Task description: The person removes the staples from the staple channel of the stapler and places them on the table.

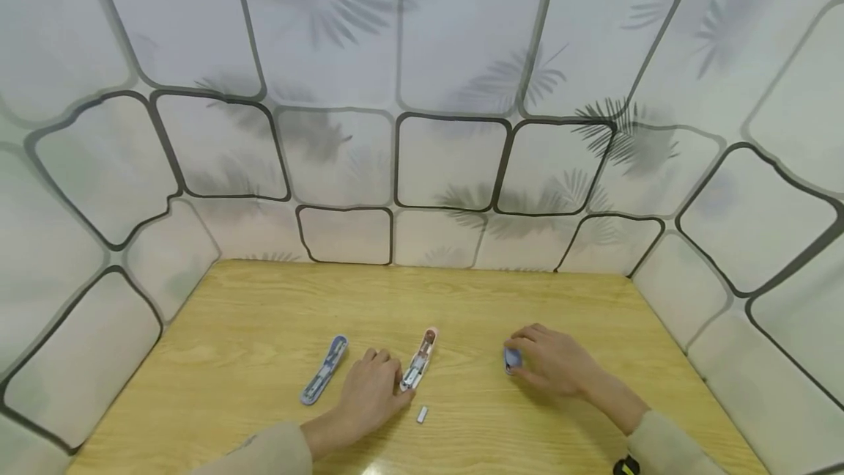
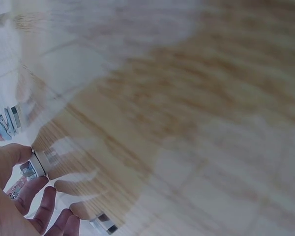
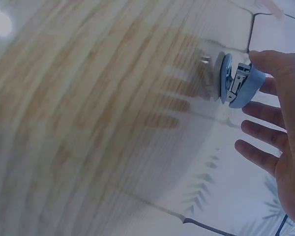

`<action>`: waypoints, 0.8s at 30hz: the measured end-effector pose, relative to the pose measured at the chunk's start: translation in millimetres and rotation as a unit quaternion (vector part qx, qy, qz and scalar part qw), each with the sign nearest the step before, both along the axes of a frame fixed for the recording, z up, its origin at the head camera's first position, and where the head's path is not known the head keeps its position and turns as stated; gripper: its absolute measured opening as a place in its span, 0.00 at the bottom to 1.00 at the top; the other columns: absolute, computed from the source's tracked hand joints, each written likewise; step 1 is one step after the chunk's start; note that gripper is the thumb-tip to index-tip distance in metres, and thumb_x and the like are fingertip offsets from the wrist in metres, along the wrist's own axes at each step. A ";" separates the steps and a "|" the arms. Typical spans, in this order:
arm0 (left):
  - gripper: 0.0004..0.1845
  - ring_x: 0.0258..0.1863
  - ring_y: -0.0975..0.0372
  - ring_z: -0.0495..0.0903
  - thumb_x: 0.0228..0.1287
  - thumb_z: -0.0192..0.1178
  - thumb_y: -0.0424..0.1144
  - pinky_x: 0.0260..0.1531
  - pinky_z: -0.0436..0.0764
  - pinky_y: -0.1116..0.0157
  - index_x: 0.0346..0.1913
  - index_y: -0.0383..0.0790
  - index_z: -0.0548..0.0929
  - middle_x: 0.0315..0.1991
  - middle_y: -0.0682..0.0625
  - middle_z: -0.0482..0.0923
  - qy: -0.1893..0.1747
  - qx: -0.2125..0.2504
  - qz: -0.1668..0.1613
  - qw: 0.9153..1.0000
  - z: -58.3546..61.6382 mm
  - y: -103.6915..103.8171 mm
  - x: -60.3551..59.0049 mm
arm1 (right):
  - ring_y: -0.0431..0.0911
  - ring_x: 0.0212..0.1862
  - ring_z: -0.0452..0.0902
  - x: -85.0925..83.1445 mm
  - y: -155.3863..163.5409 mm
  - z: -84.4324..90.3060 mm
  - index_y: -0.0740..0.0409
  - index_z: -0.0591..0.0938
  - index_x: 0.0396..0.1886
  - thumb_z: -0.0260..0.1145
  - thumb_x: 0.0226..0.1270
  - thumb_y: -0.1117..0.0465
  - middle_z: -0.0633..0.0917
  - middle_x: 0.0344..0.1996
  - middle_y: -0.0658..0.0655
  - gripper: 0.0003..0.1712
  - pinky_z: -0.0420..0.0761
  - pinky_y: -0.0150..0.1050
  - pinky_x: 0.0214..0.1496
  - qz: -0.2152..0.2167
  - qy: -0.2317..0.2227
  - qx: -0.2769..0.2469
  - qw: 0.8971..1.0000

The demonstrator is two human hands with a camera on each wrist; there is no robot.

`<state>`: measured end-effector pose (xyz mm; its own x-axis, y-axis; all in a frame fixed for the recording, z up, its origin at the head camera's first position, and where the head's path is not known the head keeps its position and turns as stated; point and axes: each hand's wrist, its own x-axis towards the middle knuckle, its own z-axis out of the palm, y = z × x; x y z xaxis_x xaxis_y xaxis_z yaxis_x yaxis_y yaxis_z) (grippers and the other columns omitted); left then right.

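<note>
In the head view my left hand (image 1: 372, 387) is at a pink-and-white stapler (image 1: 419, 361), opened out flat with its metal parts showing. The left wrist view shows thumb and forefinger pinching the near end of this stapler (image 2: 35, 166). To the right, my right hand (image 1: 554, 359) holds a small blue stapler (image 1: 513, 359) between thumb and forefinger. Its jaws stand apart in the right wrist view, where the blue stapler (image 3: 248, 88) is tipped on its side over the table and the other fingers stick out loosely.
A second blue stapler (image 1: 324, 371), opened out long, lies left of my left hand. A small pale staple strip (image 1: 422, 414) lies nearer me on the wooden table (image 1: 264, 299). Patterned cloth walls (image 1: 448, 160) enclose the back and sides. A black-and-yellow object (image 1: 626, 466) shows by the right sleeve.
</note>
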<state>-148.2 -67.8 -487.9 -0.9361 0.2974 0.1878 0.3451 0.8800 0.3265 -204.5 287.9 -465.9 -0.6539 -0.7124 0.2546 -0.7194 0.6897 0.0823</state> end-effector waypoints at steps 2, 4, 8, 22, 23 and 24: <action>0.16 0.31 0.64 0.69 0.54 0.79 0.51 0.30 0.70 0.69 0.30 0.45 0.86 0.32 0.53 0.80 0.003 0.001 -0.002 1.000 -0.1 1.1 -0.3 | 0.47 0.51 0.86 0.9 3.5 -1.0 0.52 0.86 0.56 0.76 0.65 0.46 0.88 0.50 0.51 0.24 0.88 0.44 0.48 -0.004 -0.004 -0.001 1.000; 0.16 0.31 0.64 0.69 0.55 0.79 0.51 0.30 0.69 0.69 0.30 0.45 0.85 0.32 0.53 0.80 0.005 0.000 -0.004 1.000 -0.8 1.7 -0.5 | 0.47 0.51 0.86 1.3 6.0 -2.2 0.52 0.86 0.57 0.77 0.64 0.48 0.88 0.50 0.51 0.24 0.88 0.43 0.47 -0.006 -0.006 -0.004 1.000; 0.16 0.31 0.64 0.70 0.54 0.79 0.51 0.30 0.69 0.68 0.29 0.45 0.84 0.32 0.53 0.80 0.010 0.000 -0.001 1.000 -2.8 1.8 -0.2 | 0.46 0.50 0.86 0.9 8.0 -4.4 0.51 0.86 0.56 0.76 0.64 0.51 0.88 0.49 0.51 0.22 0.88 0.43 0.45 -0.006 -0.007 -0.008 1.000; 0.18 0.34 0.63 0.72 0.59 0.77 0.49 0.34 0.75 0.67 0.40 0.38 0.85 0.36 0.51 0.78 0.011 0.054 -0.004 0.998 -2.8 -2.0 8.8 | 0.45 0.43 0.86 9.0 -2.5 -11.8 0.51 0.88 0.52 0.78 0.63 0.49 0.88 0.44 0.50 0.21 0.87 0.38 0.40 -0.033 -0.005 -0.026 0.999; 0.19 0.35 0.63 0.73 0.59 0.76 0.49 0.35 0.76 0.66 0.41 0.38 0.85 0.37 0.50 0.79 0.014 0.060 -0.003 0.998 -2.7 -1.6 9.9 | 0.44 0.43 0.86 10.1 -3.8 -11.9 0.50 0.88 0.52 0.78 0.63 0.49 0.88 0.44 0.50 0.21 0.87 0.38 0.40 -0.032 -0.004 -0.027 0.999; 0.19 0.36 0.62 0.74 0.60 0.76 0.49 0.36 0.77 0.66 0.42 0.38 0.85 0.39 0.50 0.80 0.018 0.067 -0.003 0.998 -2.3 -1.0 10.9 | 0.44 0.43 0.85 11.2 -5.3 -12.1 0.50 0.88 0.52 0.78 0.63 0.48 0.88 0.44 0.50 0.21 0.87 0.37 0.40 -0.031 -0.004 -0.027 0.999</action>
<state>-137.3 -68.7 -490.2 -0.9267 0.2725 0.2588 0.3630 0.8274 0.4286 -193.3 282.7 -478.0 -0.6983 -0.6559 0.2867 -0.6757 0.7361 0.0381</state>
